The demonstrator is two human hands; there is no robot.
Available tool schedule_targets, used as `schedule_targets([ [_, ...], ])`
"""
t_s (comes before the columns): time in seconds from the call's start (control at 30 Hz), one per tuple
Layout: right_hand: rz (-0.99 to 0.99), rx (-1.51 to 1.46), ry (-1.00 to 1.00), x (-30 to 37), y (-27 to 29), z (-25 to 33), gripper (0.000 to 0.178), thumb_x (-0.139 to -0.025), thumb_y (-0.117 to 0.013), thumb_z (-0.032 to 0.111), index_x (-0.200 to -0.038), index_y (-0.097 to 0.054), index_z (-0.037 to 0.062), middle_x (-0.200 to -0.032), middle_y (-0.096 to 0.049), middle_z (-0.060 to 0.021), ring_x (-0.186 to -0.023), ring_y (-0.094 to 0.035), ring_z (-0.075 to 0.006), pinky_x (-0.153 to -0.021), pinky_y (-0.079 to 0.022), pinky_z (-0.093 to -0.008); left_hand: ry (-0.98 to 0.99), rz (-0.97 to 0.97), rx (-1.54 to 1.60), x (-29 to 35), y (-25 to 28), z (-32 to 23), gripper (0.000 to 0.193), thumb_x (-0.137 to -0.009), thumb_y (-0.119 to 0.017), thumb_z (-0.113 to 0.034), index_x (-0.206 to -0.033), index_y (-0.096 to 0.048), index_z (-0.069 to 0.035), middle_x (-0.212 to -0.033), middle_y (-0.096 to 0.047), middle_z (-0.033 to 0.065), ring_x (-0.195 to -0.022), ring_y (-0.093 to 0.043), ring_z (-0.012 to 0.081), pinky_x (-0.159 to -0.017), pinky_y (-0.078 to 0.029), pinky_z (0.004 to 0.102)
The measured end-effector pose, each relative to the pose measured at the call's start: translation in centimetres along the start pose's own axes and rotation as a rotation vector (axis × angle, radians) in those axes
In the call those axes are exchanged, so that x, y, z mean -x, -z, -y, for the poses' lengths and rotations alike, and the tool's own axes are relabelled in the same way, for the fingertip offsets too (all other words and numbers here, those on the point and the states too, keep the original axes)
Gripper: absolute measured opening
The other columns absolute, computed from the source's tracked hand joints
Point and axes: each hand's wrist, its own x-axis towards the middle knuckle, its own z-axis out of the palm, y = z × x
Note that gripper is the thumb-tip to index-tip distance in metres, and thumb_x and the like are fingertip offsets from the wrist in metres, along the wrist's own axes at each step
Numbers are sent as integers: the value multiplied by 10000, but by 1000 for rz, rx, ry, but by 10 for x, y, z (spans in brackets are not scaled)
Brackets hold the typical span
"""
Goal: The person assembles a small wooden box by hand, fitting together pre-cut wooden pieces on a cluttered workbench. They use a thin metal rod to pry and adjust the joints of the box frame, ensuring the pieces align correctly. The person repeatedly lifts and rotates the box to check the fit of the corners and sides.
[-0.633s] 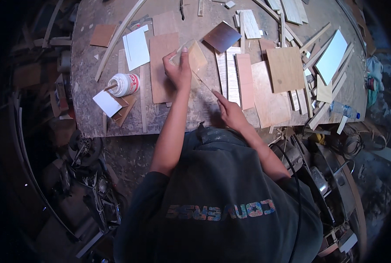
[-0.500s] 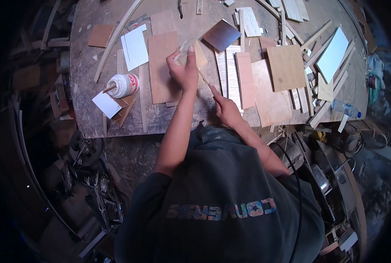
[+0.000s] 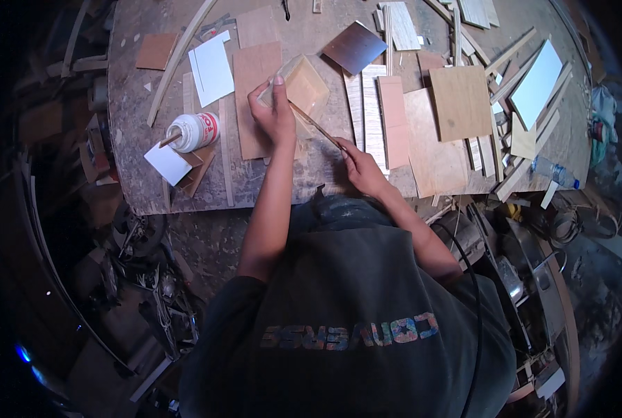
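- The left hand (image 3: 275,117) has its thumb and fingers closed on the left edge of a small, pale tan box-shaped piece (image 3: 305,86), which sits in front of the person over the workbench (image 3: 135,111); this grip probably steadies it while leaving its near side exposed.
- The right hand (image 3: 362,168) pinches a thin stick (image 3: 318,127) near its lower end, thumb and fingers together on it. Most of the length is free, likely for reach; the far tip meets or nearly meets the piece's near edge, though contact is too fine to tell.
- A white plastic bottle (image 3: 198,131) leans on its side to the left, a second stick (image 3: 171,140) in its mouth; the tilt perhaps makes the opening easy to reach.
- A brown plywood panel (image 3: 250,136) lies partly beneath the left hand, hemming its side.
- A dark brown square panel (image 3: 355,47) lies just beyond the piece, and white-grained strips (image 3: 374,129) and a pink strip (image 3: 393,124) crowd the right hand's far side.
- Farther right, a tan square board (image 3: 464,104) rests over more offcuts.
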Motion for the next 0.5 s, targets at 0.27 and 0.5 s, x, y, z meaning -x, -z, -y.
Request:
schedule_targets([
  [0.27, -112, 106, 191, -14, -14, -9, 871, -817, -508, -71, -1595, -275, 245, -874, -620, -282, -760, -613, -458, -753, -499, -519, 22, -54, -75, 1, -10, 6, 501, -882, -801, -376, -1069, -588, 37, -1060, -657, 198, -1011, -632, 280, -930, -493, 388],
  [0.5, -129, 138, 133, 6, -5, -40, 909, -771, -526, -82, -1586, -309, 257, -789, -595, -254, -742, -623, -429, -726, -490, -507, 23, -69, -170, 8, -19, -4, 547, -883, -800, -407, -1107, -571, 38, -1115, -638, 190, -1070, -609, 266, -971, -482, 371],
])
